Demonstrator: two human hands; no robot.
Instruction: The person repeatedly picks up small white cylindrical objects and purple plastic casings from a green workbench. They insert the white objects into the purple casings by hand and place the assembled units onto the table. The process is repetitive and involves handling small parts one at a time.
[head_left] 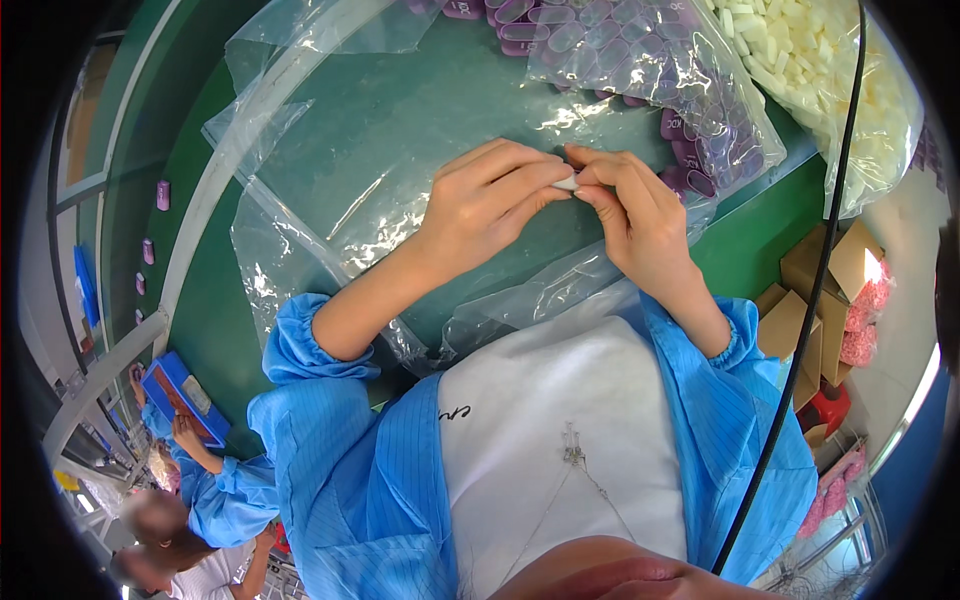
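Note:
My two hands meet above a green work table point(400, 110) covered by a clear plastic sheet. Between the fingertips is a small white plastic piece point(565, 183), mostly hidden by the fingers. My left hand point(485, 200) pinches it from the left, with thumb and forefinger pressed together. From the other side, the thumb and forefinger of my right hand point(640, 210) close on its right end. A dark spot shows just above the white piece, too small to make out. Purple oval plastic pieces point(690, 155) lie beyond my right hand, partly under a clear plastic bag point(640, 75).
A clear bag of many whitish pieces point(800, 60) sits at the far right. Cardboard boxes point(800, 330) stand lower right, beside pink bagged goods point(862, 320). A black cable point(800, 370) crosses the right side. At left, a co-worker's hands are at a blue tray point(185, 400).

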